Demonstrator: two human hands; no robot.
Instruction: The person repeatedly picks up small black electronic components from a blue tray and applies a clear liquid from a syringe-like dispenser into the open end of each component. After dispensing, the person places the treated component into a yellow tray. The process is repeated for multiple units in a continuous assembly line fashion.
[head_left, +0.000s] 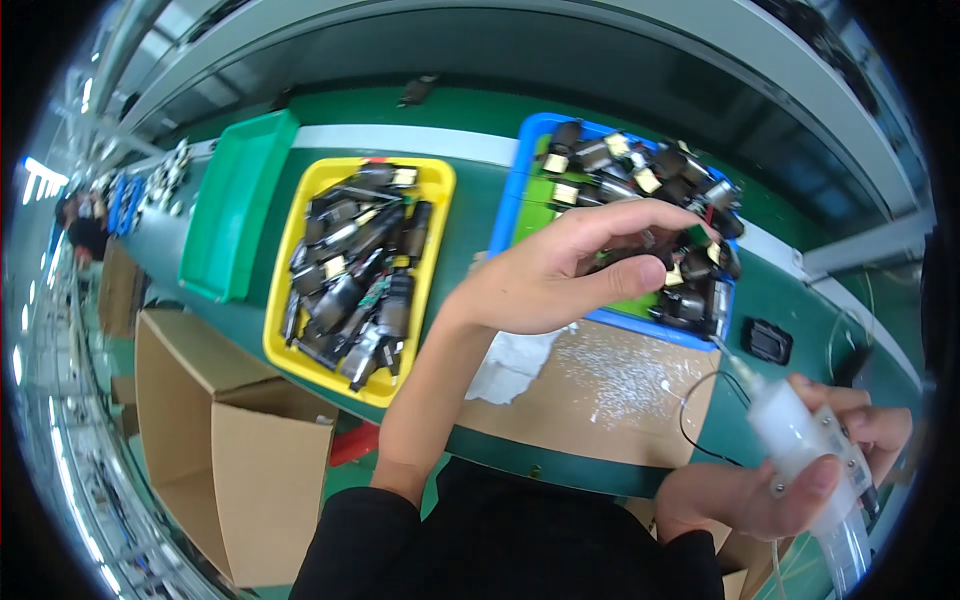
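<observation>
My left hand [560, 260] reaches over the blue tray [507, 195], thumb and forefinger curved and apart. Dark parts show through the gap between them, and its other fingers are mostly hidden; I see nothing plainly held. Several black plastic and metal parts [600, 155], some with pale yellow blocks, fill the tray. On the right, my right hand [800, 480] is wrapped around a white glue dispenser [785, 420] with a clear barrel. Its thin needle points up and left, ending close to the tray's near right corner.
A yellow tray [277, 330] of similar dark parts stands left of my arm, with a green tray [190, 255] beyond. White-specked cardboard [620, 390] and a white cloth [512, 365] lie before me. A black piece [767, 340] rests right. Cardboard box [265, 490] lower left; thin cable [683, 410] near the dispenser.
</observation>
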